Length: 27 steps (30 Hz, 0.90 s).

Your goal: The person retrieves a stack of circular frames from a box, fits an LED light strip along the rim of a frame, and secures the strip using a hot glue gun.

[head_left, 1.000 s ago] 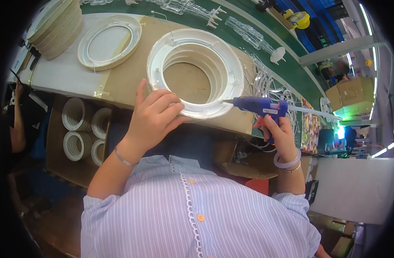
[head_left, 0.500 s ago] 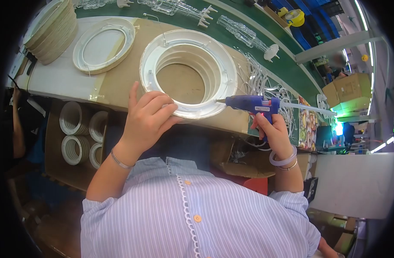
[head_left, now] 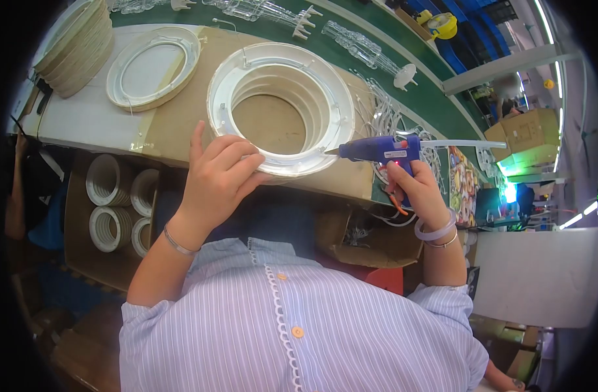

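Note:
A stack of white rings [head_left: 342, 104] stands on the cardboard-covered table edge, its round middle open. My left hand [head_left: 222, 171] grips the near-left rim of the top ring, thumb at the outer side and fingers over the edge. In my right hand [head_left: 420, 189] is a blue hot glue gun [head_left: 380, 149] with a long translucent glue stick out of its back. The gun's nozzle points left and meets the ring's upper face at the near right. A thin white wire sticks up from the far side of the ring.
Left of the stack lies another white ring [head_left: 118, 75], with a tall ring stack [head_left: 77, 55] beyond it. White cables [head_left: 393, 117] bunch at the right. Clear plastic parts [head_left: 364, 49] lie on the green surface behind. Below, a cardboard box [head_left: 77, 245] holds more rings.
The glue gun's back end has swung up slightly, and its nozzle stays at the ring's near right. Orange-handled pliers now show below my right hand. My left hand keeps its hold.

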Each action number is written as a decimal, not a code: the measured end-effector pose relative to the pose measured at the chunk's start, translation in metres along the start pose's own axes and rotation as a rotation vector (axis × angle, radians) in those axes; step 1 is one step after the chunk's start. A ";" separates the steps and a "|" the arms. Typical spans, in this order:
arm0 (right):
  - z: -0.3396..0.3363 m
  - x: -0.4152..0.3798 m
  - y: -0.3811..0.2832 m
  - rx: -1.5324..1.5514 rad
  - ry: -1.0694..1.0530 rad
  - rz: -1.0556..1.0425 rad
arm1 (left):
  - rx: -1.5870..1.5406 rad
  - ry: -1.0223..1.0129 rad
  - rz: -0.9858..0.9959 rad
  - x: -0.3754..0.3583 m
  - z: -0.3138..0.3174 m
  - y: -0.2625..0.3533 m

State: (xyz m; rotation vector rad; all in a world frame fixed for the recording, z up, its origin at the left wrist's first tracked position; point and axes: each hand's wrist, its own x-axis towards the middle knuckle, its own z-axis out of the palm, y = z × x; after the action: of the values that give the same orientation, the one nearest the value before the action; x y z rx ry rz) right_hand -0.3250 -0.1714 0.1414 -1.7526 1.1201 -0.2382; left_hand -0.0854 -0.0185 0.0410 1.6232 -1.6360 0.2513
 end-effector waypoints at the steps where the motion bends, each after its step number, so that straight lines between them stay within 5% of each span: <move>1: -0.001 0.000 -0.001 -0.009 -0.016 0.004 | 0.001 -0.002 0.000 0.000 0.000 0.000; 8: -0.002 0.000 -0.016 -0.185 -0.031 0.010 | 0.011 -0.001 0.011 0.001 -0.001 0.001; 10: 0.000 0.000 -0.017 -0.258 -0.034 -0.157 | 0.009 -0.007 0.007 0.001 -0.002 0.001; 17: -0.016 0.021 -0.019 0.006 0.134 -0.225 | -0.005 -0.006 0.000 0.001 -0.002 0.001; 27: -0.011 0.056 -0.004 -0.055 0.117 -0.160 | 0.019 0.008 -0.006 0.000 -0.001 0.002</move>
State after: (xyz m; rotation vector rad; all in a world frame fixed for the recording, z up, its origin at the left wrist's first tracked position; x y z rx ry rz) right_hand -0.2987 -0.2211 0.1322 -1.9001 1.0789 -0.4149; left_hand -0.0867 -0.0171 0.0425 1.6387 -1.6268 0.2709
